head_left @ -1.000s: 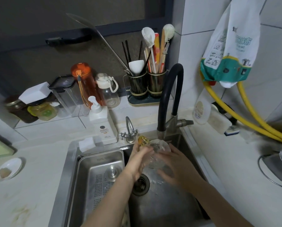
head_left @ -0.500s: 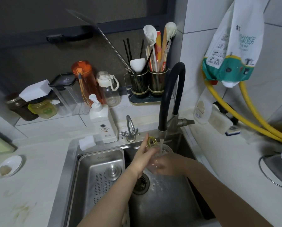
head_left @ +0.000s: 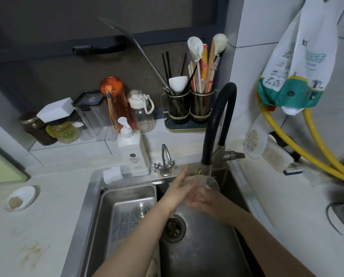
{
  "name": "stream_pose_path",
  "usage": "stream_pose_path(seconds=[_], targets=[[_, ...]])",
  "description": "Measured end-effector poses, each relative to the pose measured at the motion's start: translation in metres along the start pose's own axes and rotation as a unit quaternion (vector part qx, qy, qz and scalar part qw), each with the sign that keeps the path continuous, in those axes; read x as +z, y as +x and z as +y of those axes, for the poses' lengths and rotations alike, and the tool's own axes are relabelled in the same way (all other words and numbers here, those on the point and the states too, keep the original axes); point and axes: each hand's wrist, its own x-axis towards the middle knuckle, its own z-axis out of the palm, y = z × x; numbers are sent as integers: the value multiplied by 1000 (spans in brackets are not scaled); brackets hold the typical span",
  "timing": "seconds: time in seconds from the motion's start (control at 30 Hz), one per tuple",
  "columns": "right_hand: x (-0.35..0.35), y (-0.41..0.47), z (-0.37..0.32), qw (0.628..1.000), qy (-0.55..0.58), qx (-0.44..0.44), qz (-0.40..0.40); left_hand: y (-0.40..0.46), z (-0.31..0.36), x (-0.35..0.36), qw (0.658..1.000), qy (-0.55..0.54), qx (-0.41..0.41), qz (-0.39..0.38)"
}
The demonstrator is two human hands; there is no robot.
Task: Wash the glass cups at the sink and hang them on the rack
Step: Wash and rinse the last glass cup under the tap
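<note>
Glass cup (head_left: 208,181) sits between left hand (head_left: 179,189) and right hand (head_left: 205,199).

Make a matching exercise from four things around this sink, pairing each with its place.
Things:
1. clear glass cup
2. white pump soap bottle
3. orange plastic water bottle
4. small white oval dish

Places:
A. on the counter, far left of the sink
B. on the sink's back rim, left of the small metal tap
C. under the black curved faucet, held over the basin
D. on the raised tiled ledge by the window

Pairs: 1-C, 2-B, 3-D, 4-A
</note>
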Motion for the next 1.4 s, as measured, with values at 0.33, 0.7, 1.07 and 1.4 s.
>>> stream_pose_path(seconds=[0.33, 0.7, 1.07, 1.4], targets=[[5, -4, -12, 971, 224, -18, 86, -4, -23, 8, 990, -126, -29, 47], [1, -8, 7, 999, 38, -2, -23, 7, -12, 10, 988, -99, -83, 90], [-12, -6, -6, 989, 139, 27, -31, 20, -4, 19, 988, -75, -93, 96], [-9, 2, 10, 981, 192, -5, 18, 18, 0, 4, 988, -86, -116, 48]])
